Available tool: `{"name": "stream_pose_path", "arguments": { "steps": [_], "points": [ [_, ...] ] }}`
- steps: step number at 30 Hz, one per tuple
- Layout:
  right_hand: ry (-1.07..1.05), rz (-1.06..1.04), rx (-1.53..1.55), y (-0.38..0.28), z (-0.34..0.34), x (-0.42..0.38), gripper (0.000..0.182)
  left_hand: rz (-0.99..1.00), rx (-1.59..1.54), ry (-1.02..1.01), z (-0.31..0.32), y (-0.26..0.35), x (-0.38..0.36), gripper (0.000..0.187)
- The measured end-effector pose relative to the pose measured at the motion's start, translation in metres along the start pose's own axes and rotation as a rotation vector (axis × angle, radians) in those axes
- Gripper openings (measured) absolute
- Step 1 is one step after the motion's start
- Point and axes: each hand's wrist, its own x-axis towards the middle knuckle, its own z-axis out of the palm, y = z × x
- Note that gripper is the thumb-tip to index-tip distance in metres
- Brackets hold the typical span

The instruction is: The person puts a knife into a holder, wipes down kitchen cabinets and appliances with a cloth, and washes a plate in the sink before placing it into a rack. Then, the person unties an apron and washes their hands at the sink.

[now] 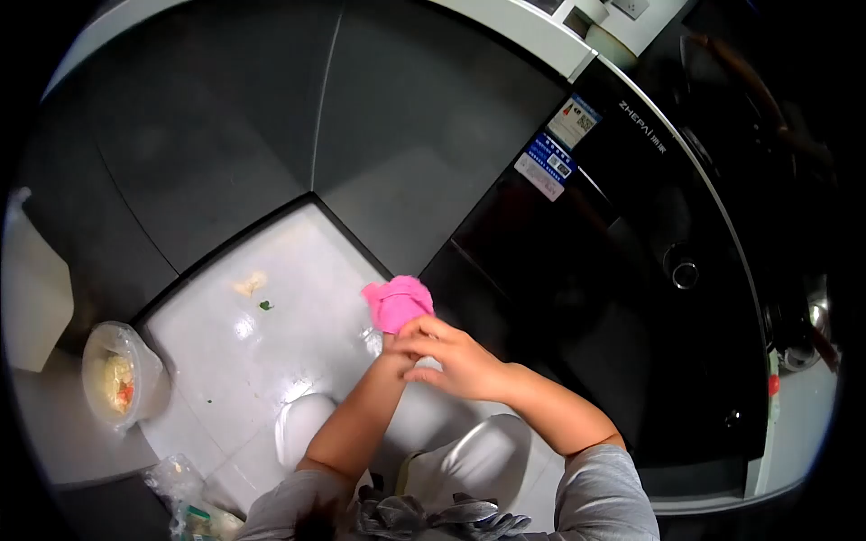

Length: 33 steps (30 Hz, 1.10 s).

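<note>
- The right hand (460, 361) lies over the left, its fingers (422, 332) curled together and resting on the lower edge of a pink cloth (397, 302).
- The left hand (395, 347) is mostly hidden beneath the right one; it seems to grip the cloth from below, but how its fingers are set I cannot tell.
- The cloth is bunched up into a small wad, poking out above both hands, held in the air over the white floor (271, 343) close to the floor's right edge, where the dark appliance front (613, 298) begins.
- Both forearms come up from the bottom of the view in grey sleeves (604, 496); white shoes (302, 424) stand on the floor below them.
- The floor tile is glossy and open to the left of the hands, with a few small scraps (253, 287) lying near its far corner; dark cabinet doors (225, 117) hem it in along the far edges.
- At the left edge of the floor sits a clear lidded container (117, 374) with yellowish food and a spot of red inside.
- A crumpled clear plastic bag (180, 491) lies near the floor's near left corner; its contents are too blurred to name.
</note>
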Motion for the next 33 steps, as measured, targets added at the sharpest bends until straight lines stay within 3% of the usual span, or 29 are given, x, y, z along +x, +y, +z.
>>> {"name": "stream_pose_path", "arguments": {
  "steps": [1,2,3,5,6,8,9,11,13,15,17,21,23,24,28,29,31,32,33],
  "points": [
    [0.056,-0.097,-0.080,-0.009,-0.017,-0.003,0.033,0.042,0.147,-0.028,-0.017,-0.016,0.017,0.019],
    [0.114,-0.194,-0.157,-0.018,-0.039,-0.007,0.031,-0.058,-0.252,0.054,0.002,0.016,0.020,0.021],
    [0.291,-0.328,-0.454,-0.023,-0.069,-0.012,0.024,-0.156,-0.651,0.130,0.022,0.044,0.021,0.022],
    [0.623,-0.311,-1.040,-0.061,-0.136,-0.044,0.015,-0.169,-0.659,0.184,0.042,0.068,0.025,0.026],
    [0.838,-0.313,-1.252,-0.063,-0.161,-0.072,0.013,-0.056,-0.529,0.088,0.046,0.072,0.031,0.026],
    [1.124,-0.082,-1.599,-0.058,-0.198,-0.124,0.024,0.110,-0.380,-0.006,0.069,0.082,0.046,0.029],
    [1.141,-0.051,-1.747,-0.065,-0.219,-0.140,0.028,0.126,-0.387,0.008,0.088,0.084,0.056,0.029],
    [1.142,0.087,-1.727,-0.056,-0.238,-0.152,0.032,0.547,0.054,0.022,0.129,0.088,0.082,0.030],
    [1.088,0.459,-1.852,-0.044,-0.246,-0.156,0.030,1.016,0.768,0.090,0.167,0.103,0.116,0.034],
    [1.113,0.392,-1.740,-0.042,-0.249,-0.154,0.031,0.699,0.324,-0.133,0.202,0.099,0.152,0.045],
    [1.157,0.357,-1.736,-0.040,-0.248,-0.149,0.030,1.179,1.384,0.026,0.224,0.096,0.179,0.054],
    [1.101,0.323,-1.776,-0.040,-0.249,-0.149,0.030,1.220,1.388,0.018,0.209,0.104,0.222,0.055],
    [1.087,0.239,-1.810,-0.044,-0.251,-0.142,0.024,1.061,1.442,0.168,0.190,0.118,0.246,0.053],
    [1.087,0.236,-1.772,-0.045,-0.253,-0.141,0.023,1.146,1.330,0.209,0.172,0.126,0.268,0.061],
    [1.074,0.291,-1.679,-0.045,-0.262,-0.137,0.018,0.727,0.937,0.168,0.112,0.192,0.318,0.062],
    [1.026,0.338,-1.740,-0.048,-0.265,-0.134,0.017,0.986,0.716,0.077,0.129,0.224,0.274,0.035],
    [1.021,0.471,-1.702,-0.049,-0.272,-0.134,0.017,0.773,1.167,0.499,0.046,0.224,0.408,0.077],
    [1.052,0.432,-1.693,-0.046,-0.272,-0.132,0.020,0.682,1.425,0.608,0.016,0.238,0.430,0.072],
    [1.071,0.380,-1.715,-0.042,-0.273,-0.130,0.021,0.684,1.419,0.589,0.021,0.238,0.431,0.072]
  ]
}}
